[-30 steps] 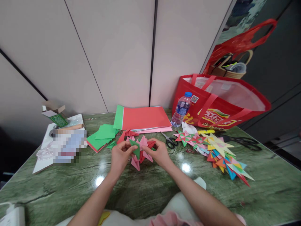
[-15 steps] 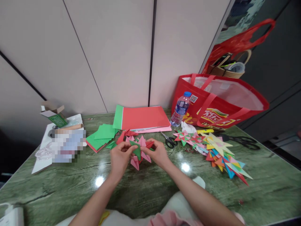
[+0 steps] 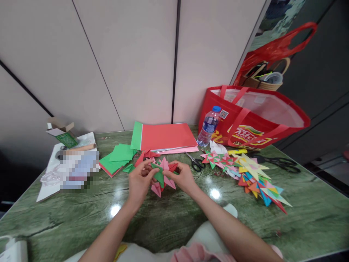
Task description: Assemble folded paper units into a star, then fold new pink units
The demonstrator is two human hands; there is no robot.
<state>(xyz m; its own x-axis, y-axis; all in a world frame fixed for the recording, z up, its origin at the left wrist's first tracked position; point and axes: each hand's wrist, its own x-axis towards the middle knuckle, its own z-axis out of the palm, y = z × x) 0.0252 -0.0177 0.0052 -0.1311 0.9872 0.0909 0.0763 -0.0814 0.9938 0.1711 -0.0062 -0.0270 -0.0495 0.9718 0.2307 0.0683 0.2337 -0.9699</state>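
Observation:
A folded-paper star (image 3: 164, 165) with pink, red and green points is held up between my two hands, over the middle of the table. My left hand (image 3: 140, 182) pinches a green folded piece (image 3: 158, 175) at the star's near left side. On the right, my right hand (image 3: 184, 178) grips the star by its red and pink points, thumb on the near face. Fingers hide part of the star's back. Red folded pieces (image 3: 145, 156) lie behind my left hand, and green paper squares (image 3: 120, 154) are stacked to its left.
Red paper sheets (image 3: 169, 135) lie at the back, near scissors (image 3: 196, 163). A water bottle (image 3: 209, 127) stands before a red bag (image 3: 245, 120). Finished paper stars (image 3: 253, 171) and black-handled scissors (image 3: 283, 163) are on the right. A small green box (image 3: 65, 137) sits at left.
Both hands keep nearly the same hold on the star. The fingers of my left hand have shifted slightly around the green piece.

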